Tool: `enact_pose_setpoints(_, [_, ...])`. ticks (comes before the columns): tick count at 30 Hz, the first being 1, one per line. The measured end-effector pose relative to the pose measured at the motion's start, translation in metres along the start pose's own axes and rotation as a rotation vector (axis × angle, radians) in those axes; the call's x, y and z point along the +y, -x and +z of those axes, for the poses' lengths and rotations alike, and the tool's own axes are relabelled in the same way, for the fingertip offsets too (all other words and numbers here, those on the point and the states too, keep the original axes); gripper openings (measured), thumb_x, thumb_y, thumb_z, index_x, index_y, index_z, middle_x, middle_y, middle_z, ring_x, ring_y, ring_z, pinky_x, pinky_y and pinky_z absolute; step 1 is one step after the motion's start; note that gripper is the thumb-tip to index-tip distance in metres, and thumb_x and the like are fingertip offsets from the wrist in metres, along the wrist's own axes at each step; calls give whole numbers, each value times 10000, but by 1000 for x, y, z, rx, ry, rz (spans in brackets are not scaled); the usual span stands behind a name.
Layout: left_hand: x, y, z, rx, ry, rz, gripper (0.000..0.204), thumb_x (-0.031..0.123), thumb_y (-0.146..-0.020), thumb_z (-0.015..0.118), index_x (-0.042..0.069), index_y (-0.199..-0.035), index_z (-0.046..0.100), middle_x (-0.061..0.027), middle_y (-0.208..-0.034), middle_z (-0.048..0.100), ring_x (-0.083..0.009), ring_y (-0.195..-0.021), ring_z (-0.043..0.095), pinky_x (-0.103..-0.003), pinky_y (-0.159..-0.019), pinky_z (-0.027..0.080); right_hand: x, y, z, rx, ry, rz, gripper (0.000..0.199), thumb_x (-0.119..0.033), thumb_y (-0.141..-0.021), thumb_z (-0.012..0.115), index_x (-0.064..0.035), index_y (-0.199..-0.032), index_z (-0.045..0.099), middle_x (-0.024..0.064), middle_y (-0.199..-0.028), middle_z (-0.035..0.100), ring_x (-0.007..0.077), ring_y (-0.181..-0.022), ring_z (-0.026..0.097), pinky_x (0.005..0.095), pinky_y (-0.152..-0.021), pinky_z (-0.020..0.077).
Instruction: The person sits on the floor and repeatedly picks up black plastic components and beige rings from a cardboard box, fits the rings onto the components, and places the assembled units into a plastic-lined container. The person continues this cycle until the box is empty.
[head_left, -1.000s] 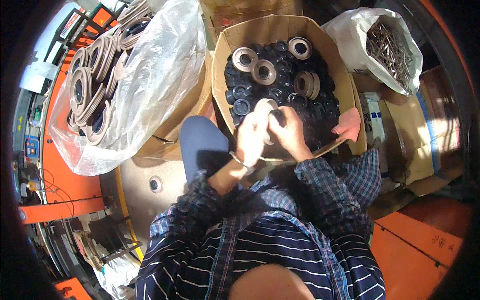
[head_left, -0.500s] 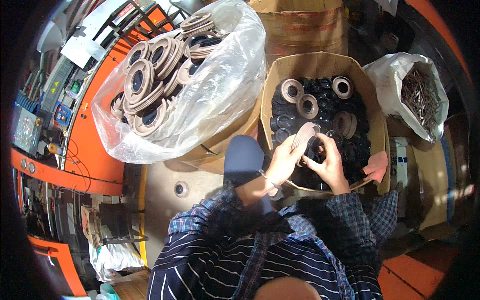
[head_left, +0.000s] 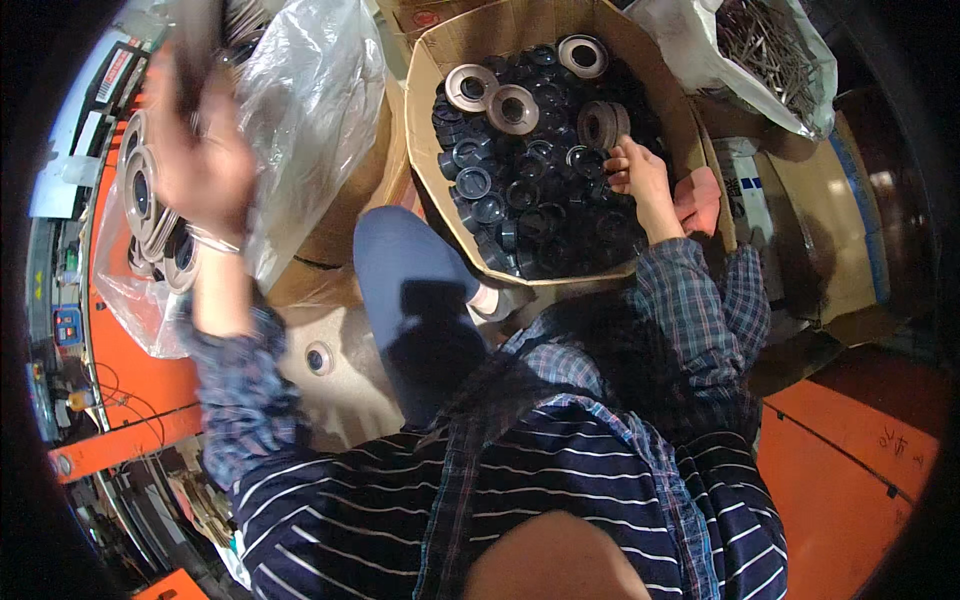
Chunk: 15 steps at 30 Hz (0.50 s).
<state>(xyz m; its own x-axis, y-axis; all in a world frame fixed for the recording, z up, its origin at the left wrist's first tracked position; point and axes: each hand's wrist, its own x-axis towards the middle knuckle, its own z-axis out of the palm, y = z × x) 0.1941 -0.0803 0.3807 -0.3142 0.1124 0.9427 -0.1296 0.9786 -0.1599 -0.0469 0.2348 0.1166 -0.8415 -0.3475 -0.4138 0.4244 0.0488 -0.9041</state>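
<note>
My left hand (head_left: pixel 205 160) is raised over the clear plastic bag (head_left: pixel 315 110) on the left, smeared by motion. A dark blurred shape is at its fingers; I cannot make out whether they hold it. Grooved tan rings (head_left: pixel 140 190) with dark centres lie in that bag. My right hand (head_left: pixel 643 185) is over the cardboard box (head_left: pixel 430 120) of black plastic cups (head_left: pixel 520 195), fingers loosely bent and apart, nothing visible in them. Its fingertips are close beside a small stack of brown rings (head_left: pixel 603 125); contact is unclear. More tan rings (head_left: pixel 512 108) rest on the cups.
A white sack (head_left: pixel 690 50) of thin brown sticks (head_left: pixel 765 50) stands at the far right. A pink cloth (head_left: pixel 697 200) hangs at the box's right edge. One ring (head_left: pixel 318 358) lies on the floor left of my knee (head_left: pixel 410 270). Orange machine panels (head_left: pixel 850 470) flank both sides.
My hands have parted: the left swung from the box to the plastic bag, the right moved toward the brown ring stack. The ring and black cup they held together have left the box area. The view shifted.
</note>
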Motion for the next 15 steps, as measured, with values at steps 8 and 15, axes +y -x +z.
enact_pose_setpoints(8, [-19,-46,40,-111,-82,78,459,186,-854,786,41,-1258,625,-145,-1259,654,-287,-1140,633,-377,-1000,480,76,-24,61,-394,1041,-250,454,-450,-765,722,-58,-995,705,208,-972,706,374,-955,674,446,-857,523])
enact_pose_setpoints(15, [119,175,245,-1272,302,102,407,203,-762,720,101,-1149,650,-132,-1079,674,-304,-1081,615,-445,-947,439,132,-1,91,-530,1436,-344,598,-284,-727,815,-80,-1223,548,195,-1179,596,402,-1123,568,508,-923,496])
